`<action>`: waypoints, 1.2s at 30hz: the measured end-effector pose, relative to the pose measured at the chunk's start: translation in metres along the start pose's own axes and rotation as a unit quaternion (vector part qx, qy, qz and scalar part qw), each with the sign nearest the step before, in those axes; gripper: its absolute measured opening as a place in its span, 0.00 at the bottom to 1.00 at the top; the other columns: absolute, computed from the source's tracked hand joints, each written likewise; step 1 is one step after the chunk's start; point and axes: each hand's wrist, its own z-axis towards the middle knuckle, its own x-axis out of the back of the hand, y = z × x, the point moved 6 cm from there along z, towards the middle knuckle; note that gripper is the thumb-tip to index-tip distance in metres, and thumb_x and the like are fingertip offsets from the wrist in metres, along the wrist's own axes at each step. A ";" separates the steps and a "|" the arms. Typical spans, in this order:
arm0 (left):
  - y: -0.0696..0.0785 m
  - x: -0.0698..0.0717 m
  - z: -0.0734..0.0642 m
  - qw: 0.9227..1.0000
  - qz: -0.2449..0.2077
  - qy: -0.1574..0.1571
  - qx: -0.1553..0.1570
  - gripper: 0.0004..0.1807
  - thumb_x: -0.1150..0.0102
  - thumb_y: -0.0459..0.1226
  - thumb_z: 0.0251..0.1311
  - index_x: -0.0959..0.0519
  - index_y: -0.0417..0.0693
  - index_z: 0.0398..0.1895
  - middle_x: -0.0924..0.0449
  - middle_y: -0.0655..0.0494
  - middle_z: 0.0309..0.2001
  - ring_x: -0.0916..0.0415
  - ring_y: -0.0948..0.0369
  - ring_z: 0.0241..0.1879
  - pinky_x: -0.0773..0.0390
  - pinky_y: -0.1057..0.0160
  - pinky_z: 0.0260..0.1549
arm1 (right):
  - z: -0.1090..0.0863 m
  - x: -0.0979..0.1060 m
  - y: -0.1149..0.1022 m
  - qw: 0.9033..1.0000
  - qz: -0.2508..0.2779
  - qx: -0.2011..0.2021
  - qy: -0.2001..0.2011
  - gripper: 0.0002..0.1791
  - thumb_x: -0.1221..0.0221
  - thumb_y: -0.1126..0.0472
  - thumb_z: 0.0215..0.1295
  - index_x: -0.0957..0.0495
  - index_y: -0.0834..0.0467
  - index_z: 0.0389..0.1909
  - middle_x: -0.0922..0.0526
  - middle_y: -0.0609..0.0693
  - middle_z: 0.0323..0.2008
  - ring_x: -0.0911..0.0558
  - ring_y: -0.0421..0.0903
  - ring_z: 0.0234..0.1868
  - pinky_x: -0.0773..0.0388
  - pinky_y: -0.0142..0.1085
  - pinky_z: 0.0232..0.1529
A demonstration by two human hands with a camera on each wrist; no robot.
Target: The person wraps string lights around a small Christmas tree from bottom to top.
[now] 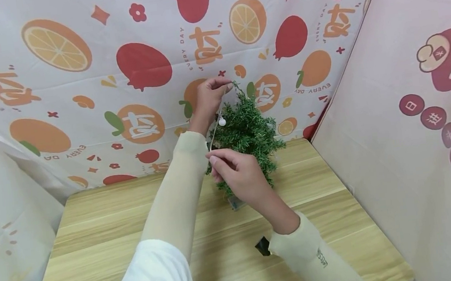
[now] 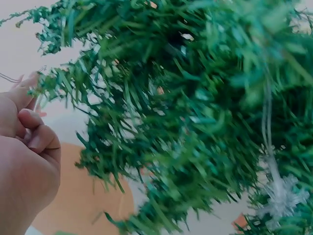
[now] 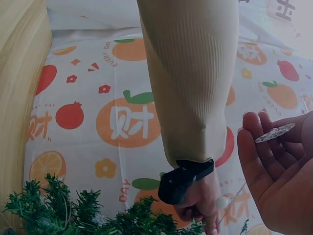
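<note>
A small green artificial Christmas tree [image 1: 245, 131] stands at the back of the table. At its top my left hand [image 1: 207, 100] pinches a thin string [image 1: 212, 137] between thumb and index finger. A small white ball [image 1: 222, 122] hangs on this string, left of the branches. Lower, in front of the tree, my right hand [image 1: 243, 175] pinches the string's other stretch. In the right wrist view, a flat clear ornament [image 3: 275, 132] lies between that hand's thumb and fingers. The left wrist view shows a clear snowflake-like ornament [image 2: 282, 197] hanging from a wire among the branches.
The wooden table [image 1: 137, 243] bears the tree on a greyish base [image 1: 236, 203]. A fruit-printed curtain [image 1: 91, 95] hangs right behind the tree, and another printed sheet [image 1: 413, 174] closes the right side. A black mount [image 1: 263, 246] sits at the right wrist.
</note>
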 end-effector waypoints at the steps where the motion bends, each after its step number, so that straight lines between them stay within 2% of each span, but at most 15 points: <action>1: -0.001 0.002 -0.001 1.000 0.006 -0.002 0.000 0.12 0.34 0.34 0.65 0.15 0.38 0.49 0.16 0.56 0.45 0.21 0.59 0.51 0.28 0.52 0.63 | 0.000 0.000 0.000 1.000 0.001 0.000 0.000 0.16 0.46 0.56 0.78 0.18 0.59 0.56 0.16 0.54 0.33 0.14 0.50 0.33 0.15 0.41 0.39; 3: -0.005 0.005 -0.003 1.000 0.012 -0.004 -0.001 0.12 0.34 0.35 0.66 0.15 0.39 0.49 0.16 0.57 0.45 0.21 0.59 0.51 0.28 0.50 0.64 | -0.001 -0.001 0.001 1.000 0.003 -0.004 -0.002 0.16 0.46 0.55 0.78 0.18 0.59 0.56 0.16 0.53 0.33 0.14 0.48 0.32 0.15 0.39 0.38; 6: -0.011 0.010 -0.006 1.000 0.016 -0.010 -0.004 0.14 0.35 0.36 0.67 0.16 0.37 0.51 0.17 0.54 0.46 0.21 0.59 0.50 0.29 0.48 0.64 | -0.002 -0.002 0.002 1.000 -0.002 -0.003 -0.004 0.16 0.46 0.55 0.78 0.18 0.60 0.55 0.16 0.52 0.33 0.15 0.46 0.31 0.15 0.40 0.37; 9: -0.018 0.014 -0.007 1.000 0.017 -0.014 -0.005 0.16 0.36 0.36 0.68 0.18 0.33 0.54 0.17 0.50 0.48 0.21 0.60 0.48 0.25 0.52 0.60 | -0.003 -0.004 0.004 1.000 -0.007 -0.003 -0.006 0.17 0.47 0.54 0.78 0.17 0.59 0.55 0.16 0.53 0.33 0.15 0.47 0.32 0.15 0.43 0.37; 12: -0.029 0.018 -0.004 1.000 0.015 -0.019 -0.001 0.18 0.37 0.37 0.68 0.19 0.34 0.55 0.18 0.49 0.51 0.21 0.60 0.48 0.24 0.57 0.53 | -0.004 -0.004 0.006 1.000 -0.007 -0.002 -0.005 0.15 0.46 0.54 0.78 0.17 0.57 0.54 0.15 0.54 0.33 0.15 0.51 0.32 0.15 0.42 0.37; 15: -0.038 0.020 0.001 1.000 0.018 -0.025 -0.005 0.18 0.37 0.38 0.68 0.19 0.34 0.55 0.17 0.48 0.51 0.20 0.58 0.49 0.25 0.53 0.53 | -0.005 -0.003 0.007 1.000 -0.002 0.001 -0.002 0.14 0.46 0.55 0.78 0.16 0.56 0.53 0.16 0.54 0.33 0.15 0.50 0.32 0.15 0.39 0.37; 19: -0.049 0.023 0.006 0.998 0.055 -0.035 -0.009 0.15 0.38 0.38 0.69 0.17 0.37 0.53 0.16 0.49 0.49 0.20 0.57 0.49 0.25 0.50 0.57 | -0.003 -0.001 0.009 1.000 0.005 0.005 0.002 0.14 0.46 0.56 0.78 0.16 0.57 0.52 0.16 0.55 0.32 0.15 0.46 0.30 0.15 0.41 0.37; 24: -0.056 0.026 0.004 0.992 0.114 -0.051 -0.009 0.11 0.42 0.37 0.72 0.16 0.45 0.51 0.16 0.52 0.49 0.21 0.60 0.47 0.23 0.60 0.48 | 0.000 0.006 0.014 1.000 0.012 -0.010 0.024 0.13 0.45 0.56 0.77 0.16 0.56 0.52 0.16 0.58 0.31 0.15 0.51 0.30 0.16 0.40 0.35; 28: -0.057 0.031 -0.005 0.990 0.128 -0.044 -0.029 0.10 0.39 0.38 0.70 0.15 0.46 0.49 0.15 0.51 0.47 0.20 0.60 0.46 0.21 0.62 0.47 | 0.000 0.010 0.022 0.999 0.018 -0.029 0.035 0.13 0.45 0.56 0.77 0.16 0.55 0.52 0.16 0.58 0.32 0.15 0.54 0.31 0.15 0.40 0.35; 31: -0.056 0.037 -0.015 0.991 0.118 -0.032 -0.049 0.11 0.37 0.38 0.69 0.16 0.43 0.50 0.15 0.49 0.47 0.19 0.59 0.44 0.21 0.55 0.50 | -0.002 0.011 0.027 0.998 0.023 -0.037 0.037 0.13 0.45 0.55 0.77 0.16 0.55 0.52 0.16 0.56 0.31 0.15 0.52 0.30 0.15 0.43 0.36; 34: -0.055 0.043 -0.029 0.992 0.104 -0.018 -0.065 0.13 0.37 0.38 0.69 0.17 0.41 0.51 0.15 0.50 0.47 0.20 0.60 0.43 0.22 0.49 0.51 | -0.004 0.011 0.031 0.999 0.022 -0.031 0.038 0.13 0.44 0.55 0.77 0.16 0.55 0.53 0.16 0.54 0.31 0.15 0.51 0.29 0.15 0.42 0.35; 36: -0.053 0.048 -0.043 0.992 0.102 -0.011 -0.075 0.14 0.37 0.39 0.69 0.17 0.40 0.51 0.15 0.52 0.47 0.22 0.61 0.41 0.22 0.48 0.48 | -0.005 0.010 0.031 0.999 0.020 -0.025 0.037 0.13 0.44 0.55 0.77 0.16 0.55 0.52 0.16 0.54 0.31 0.15 0.51 0.29 0.15 0.39 0.35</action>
